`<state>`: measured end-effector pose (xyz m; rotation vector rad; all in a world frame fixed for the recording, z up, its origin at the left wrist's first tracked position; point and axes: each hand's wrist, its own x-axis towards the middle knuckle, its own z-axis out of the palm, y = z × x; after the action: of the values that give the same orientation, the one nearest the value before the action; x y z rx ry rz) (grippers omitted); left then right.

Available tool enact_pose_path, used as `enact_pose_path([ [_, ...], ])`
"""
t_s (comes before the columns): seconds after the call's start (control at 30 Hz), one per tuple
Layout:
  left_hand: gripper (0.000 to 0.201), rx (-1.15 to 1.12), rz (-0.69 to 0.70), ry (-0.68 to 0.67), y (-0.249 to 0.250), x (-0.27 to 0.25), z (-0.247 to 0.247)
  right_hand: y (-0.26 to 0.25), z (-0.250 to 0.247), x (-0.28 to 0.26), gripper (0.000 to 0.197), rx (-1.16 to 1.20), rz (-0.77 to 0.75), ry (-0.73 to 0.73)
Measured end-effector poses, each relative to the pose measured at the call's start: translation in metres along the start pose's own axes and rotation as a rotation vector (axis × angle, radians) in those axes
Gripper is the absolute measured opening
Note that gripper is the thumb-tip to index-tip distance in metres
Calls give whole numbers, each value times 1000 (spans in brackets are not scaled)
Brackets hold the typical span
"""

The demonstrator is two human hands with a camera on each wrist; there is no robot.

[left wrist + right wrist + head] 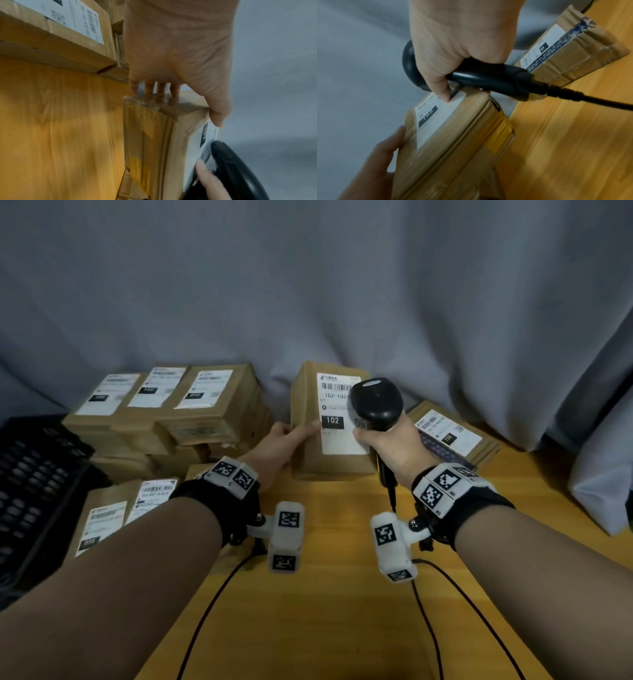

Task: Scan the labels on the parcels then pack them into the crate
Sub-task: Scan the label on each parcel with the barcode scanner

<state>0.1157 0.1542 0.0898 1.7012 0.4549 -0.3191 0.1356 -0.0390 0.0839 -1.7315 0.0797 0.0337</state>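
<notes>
- Sitting at far left: black slatted crate (pixel 30 484), on the wooden table (pixel 325 594), just beside the parcel stack.
- Stacked right of crate: brown parcels (pixel 191 412), white labels up, black tags reading 150 and 010 legible; two more labelled parcels (pixel 113 515) lying nearer, partly hidden behind left forearm.
- Left hand (pixel 284 440) gripping the left edge of parcel 102 (pixel 329 422): thumb laid across the front face, tip at the label edge; fingers (pixel 161 89) curled round the back edge, seen from left wrist view.
- Parcel 102 held upright and tilted slightly back at centre, lower end at the table; contact with the tabletop cannot be told. White label (pixel 342 412) facing the head camera, barcode at top, black tag "102" mid-label.
- Right hand (pixel 387 446) closed round the handle of the black scanner (pixel 375 402); scanner head overlapping the label's right part in head view. Thumb tip (pixel 445 97) pressing on the label, per right wrist view.
- Black cable (pixel 590 100) leaving the handle base, running off over the table.
- Lying flat right of parcel 102: parcel 150 (pixel 452 433), label up, blue printed tape along one edge, against the grey curtain (pixel 342 285).
</notes>
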Motion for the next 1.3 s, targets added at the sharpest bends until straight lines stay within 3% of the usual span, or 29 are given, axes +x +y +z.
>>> enact_pose_path([
  [0.1, 67, 90, 11, 67, -4, 2, -6, 0, 3, -9, 48, -48, -9, -48],
  [0.2, 76, 88, -28, 42, -10, 5, -14, -11, -1, -14, 31, -129, -40, -13],
  [0.27, 69, 115, -31, 20, -10, 7, -18, -27, -8, -17, 17, -138, -23, 2],
  [0.4, 52, 214, 32, 4, -8, 16, -21, -61, -15, -22, 8, -42, 99, -90],
  [0.6, 57, 245, 80, 24, -2, 23, -23, -85, -9, -30, 12, -194, 155, -149],
  [0.67, 67, 242, 88, 23, -3, 25, -23, -89, -8, -33, 9, -227, 173, -115],
  [0.77, 97, 252, 96, 59, -14, 39, -26, -94, -10, -36, 3, -206, 186, -71],
  [1.0, 116, 215, 95, 43, -19, 39, -26, -96, -20, -40, 8, -185, 214, -40],
  [1.07, 108, 217, 86, 39, -17, 37, -25, -95, -21, -40, 5, -182, 222, -47],
  [1.17, 72, 212, 90, 19, -14, 28, -21, -89, -19, -41, 8, -88, 187, -45],
  [1.3, 52, 114, 110, -34, -15, 14, -18, -73, -10, -41, 10, 65, 104, 35],
])
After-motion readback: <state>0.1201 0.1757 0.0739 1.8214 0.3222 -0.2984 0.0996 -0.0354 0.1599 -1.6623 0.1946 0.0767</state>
